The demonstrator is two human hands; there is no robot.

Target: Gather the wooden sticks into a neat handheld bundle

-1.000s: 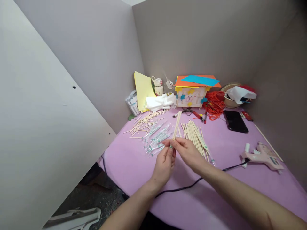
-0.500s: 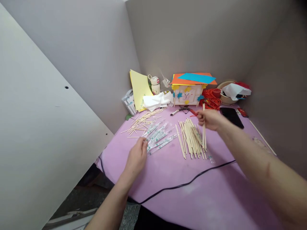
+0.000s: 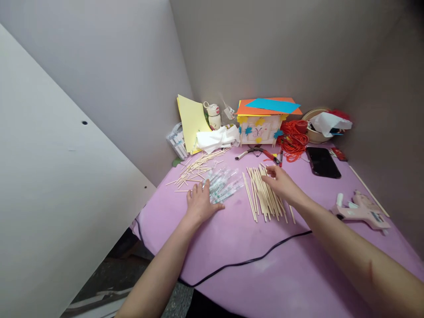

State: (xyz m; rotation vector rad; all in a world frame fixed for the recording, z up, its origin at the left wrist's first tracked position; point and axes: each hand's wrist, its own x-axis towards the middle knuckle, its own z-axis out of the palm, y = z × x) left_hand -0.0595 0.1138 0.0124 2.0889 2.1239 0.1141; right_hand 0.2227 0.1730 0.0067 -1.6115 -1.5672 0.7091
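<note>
My left hand [image 3: 201,204] lies with fingers spread at the near left edge of a heap of clear plastic wrappers [image 3: 227,185] with green print. Over the right side of a bundle of wooden chopsticks [image 3: 261,194] is my right hand [image 3: 280,182], its thumb and fingers apart and nothing seen between them. The chopsticks lie roughly parallel, pointing away from me, with the far right ends partly covered by the hand. Behind the wrappers, thin wooden sticks [image 3: 195,170] are scattered loosely.
A decorated box [image 3: 260,130] carries coloured paper at the back. Pliers [image 3: 255,151] lie before it, near red cord [image 3: 293,141]. On the right are a phone [image 3: 323,162] and a pink glue gun [image 3: 359,214]. A black cable [image 3: 245,260] crosses the purple tablecloth [image 3: 281,287].
Chopsticks that were upright in my right hand are no longer in it, and the hand is lower over the bundle. My left hand has gone from closed to spread. The glue gun has come into sight.
</note>
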